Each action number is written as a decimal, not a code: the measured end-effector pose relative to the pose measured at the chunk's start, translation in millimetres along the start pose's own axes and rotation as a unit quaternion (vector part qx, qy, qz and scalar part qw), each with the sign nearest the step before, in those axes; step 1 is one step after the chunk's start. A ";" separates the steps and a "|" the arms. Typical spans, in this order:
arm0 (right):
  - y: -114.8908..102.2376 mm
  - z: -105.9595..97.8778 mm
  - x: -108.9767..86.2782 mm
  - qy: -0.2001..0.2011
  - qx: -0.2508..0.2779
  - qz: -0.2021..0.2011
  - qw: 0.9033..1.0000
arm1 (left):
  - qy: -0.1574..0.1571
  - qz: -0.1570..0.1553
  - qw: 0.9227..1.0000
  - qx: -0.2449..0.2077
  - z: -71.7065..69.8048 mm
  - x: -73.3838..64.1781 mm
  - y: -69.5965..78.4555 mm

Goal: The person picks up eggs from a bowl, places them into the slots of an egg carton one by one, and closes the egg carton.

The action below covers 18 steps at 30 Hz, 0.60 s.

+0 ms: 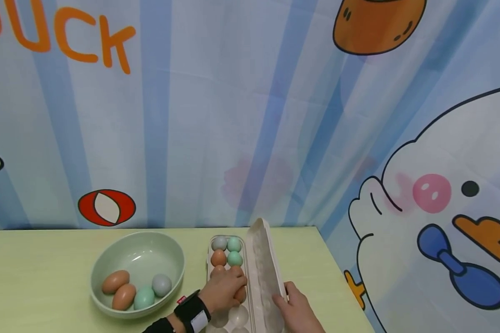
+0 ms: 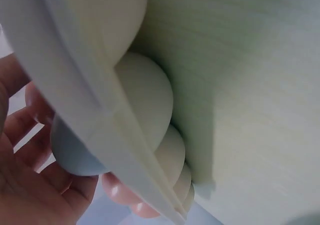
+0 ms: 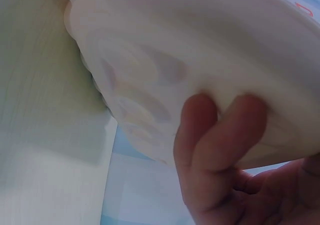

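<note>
My left hand (image 1: 222, 289) reaches over the egg carton (image 1: 252, 296), its fingers and thumb round a brown egg (image 1: 240, 294). The left wrist view shows that brown egg (image 2: 39, 105) between thumb and fingers, with a grey-blue egg (image 2: 75, 149) below it at the carton rim. Grey, green and brown eggs fill the carton's far rows; the near cups hold none. With my right hand (image 1: 298, 309) I grip the edge of the raised carton lid (image 1: 263, 259), thumb inside. The right wrist view shows fingertips (image 3: 245, 120) against the lid's outer face.
Left of the carton stands a pale green bowl (image 1: 137, 245) holding two brown eggs (image 1: 115, 281), a green egg (image 1: 144, 297) and a grey egg (image 1: 161, 285). The light green table (image 1: 41, 273) ends at a printed curtain (image 1: 191, 115).
</note>
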State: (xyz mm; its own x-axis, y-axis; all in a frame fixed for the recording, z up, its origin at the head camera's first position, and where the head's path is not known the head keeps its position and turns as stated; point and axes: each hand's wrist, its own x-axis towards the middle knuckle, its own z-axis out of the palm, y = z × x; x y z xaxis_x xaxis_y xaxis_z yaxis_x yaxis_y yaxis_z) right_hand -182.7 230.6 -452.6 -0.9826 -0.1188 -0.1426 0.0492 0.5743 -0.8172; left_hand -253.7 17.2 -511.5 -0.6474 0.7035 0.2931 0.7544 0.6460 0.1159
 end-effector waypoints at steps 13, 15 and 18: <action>-1.2 0.7 2.1 -0.007 0.002 0.005 1.000 | 0.011 0.013 1.000 0.000 -16.9 -4.0 -0.8; 0.6 0.7 2.0 -0.009 0.008 0.010 1.000 | -0.006 -0.003 0.999 -0.050 -29.9 -7.7 -3.9; 2.0 0.7 1.8 -0.012 0.013 0.017 1.000 | -0.012 -0.036 0.993 -0.108 -57.7 -17.5 -14.2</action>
State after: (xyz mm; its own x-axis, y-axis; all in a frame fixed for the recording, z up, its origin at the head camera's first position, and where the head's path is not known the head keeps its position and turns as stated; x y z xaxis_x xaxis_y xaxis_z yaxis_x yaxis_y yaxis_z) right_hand -184.3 231.0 -455.0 -0.9756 -0.1200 -0.1837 0.0871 0.5568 -0.8261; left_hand -246.9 -21.4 -463.6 -0.7015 0.6656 0.2545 0.7095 0.6190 0.3369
